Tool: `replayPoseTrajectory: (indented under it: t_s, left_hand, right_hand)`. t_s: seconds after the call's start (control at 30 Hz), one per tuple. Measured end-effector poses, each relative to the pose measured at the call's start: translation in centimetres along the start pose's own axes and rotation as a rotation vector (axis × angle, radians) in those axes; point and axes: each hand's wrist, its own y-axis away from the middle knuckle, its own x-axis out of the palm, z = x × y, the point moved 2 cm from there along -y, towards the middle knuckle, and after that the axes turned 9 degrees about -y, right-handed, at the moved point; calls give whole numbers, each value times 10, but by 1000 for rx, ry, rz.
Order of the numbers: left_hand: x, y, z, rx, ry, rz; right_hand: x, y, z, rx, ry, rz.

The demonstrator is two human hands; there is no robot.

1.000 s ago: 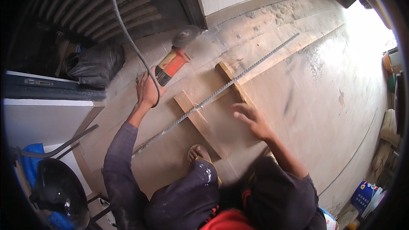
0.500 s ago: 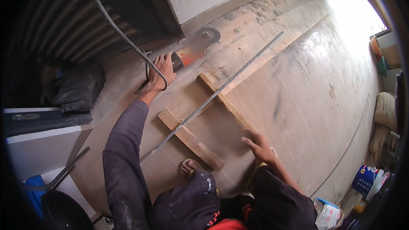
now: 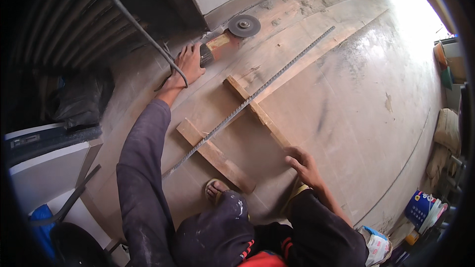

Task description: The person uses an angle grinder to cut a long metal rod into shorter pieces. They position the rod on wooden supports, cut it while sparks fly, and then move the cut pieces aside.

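My left hand (image 3: 188, 64) is wrapped round the rear of an angle grinder (image 3: 217, 47) with an orange and black body. Its grey cutting disc (image 3: 244, 25) faces up, close to the floor by the wall base. A ribbed steel rebar (image 3: 277, 75) lies slantwise across two wooden strips, a farther plank (image 3: 262, 117) and a nearer plank (image 3: 217, 159). My right hand (image 3: 303, 165) is at the near end of the farther plank, fingers loosely bent and thumb apart. Whether it touches the wood I cannot tell. The grinder's cable (image 3: 133, 22) crosses over my left wrist.
The tiled floor (image 3: 356, 113) is dusty, with rubble (image 3: 311, 2) along the wall. A black plastic bag (image 3: 84, 104) sits at the left. On the right are a blue bucket (image 3: 420, 210), a sack (image 3: 447, 128) and a thin dark line of cable or rod (image 3: 401, 173). My sandalled foot (image 3: 214, 188) is beside the nearer plank.
The view has shifted slightly. The grinder's disc has turned to show more of its flat face. My right hand has moved slightly against the plank's end. The rebar still rests on the planks.
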Motion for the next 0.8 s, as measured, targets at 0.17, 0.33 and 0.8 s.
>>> replayPoseTrajectory:
  t_s: [0.17, 0.33, 0.8]
  left_hand:
    - [5, 6, 1, -27, 88, 307]
    - [11, 11, 12, -11, 141, 259]
    - [-9, 21, 51, -230, 441, -264]
  right_hand:
    - [0, -6, 5, 2, 14, 0]
    - [0, -6, 0, -42, 16, 16]
    - [1, -3, -13, -77, 18, -14]
